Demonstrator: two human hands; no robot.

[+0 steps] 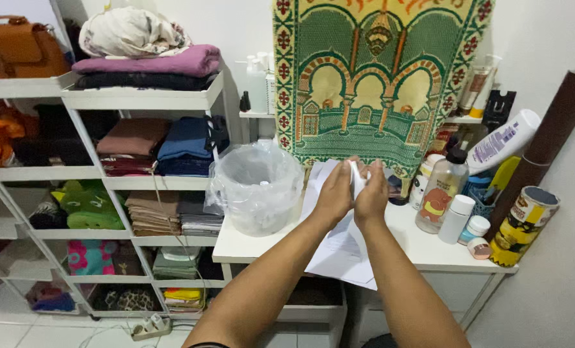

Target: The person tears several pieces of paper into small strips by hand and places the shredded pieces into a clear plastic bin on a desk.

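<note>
From the head camera I see both of my hands raised together over the middle of the white table [261, 248], palms turned toward each other. My left hand [334, 193] and my right hand [372, 194] are closed around a small white crumpled piece of paper [357, 177], pinched between the fingers of both so it sits above the table rather than on it. Beneath my wrists a larger sheet of paper [339, 254] lies flat and hangs over the table's front edge. Just left of my hands, near the table's left edge, stands a bin lined with a clear plastic bag [256, 187], its mouth open upward. Along the right edge bottles are crowded, a clear pump bottle [442, 193] nearest my right hand. A green patterned rug [371, 84] hangs on the wall behind, and shelves of folded clothes [145, 148] stand to the left.
</note>
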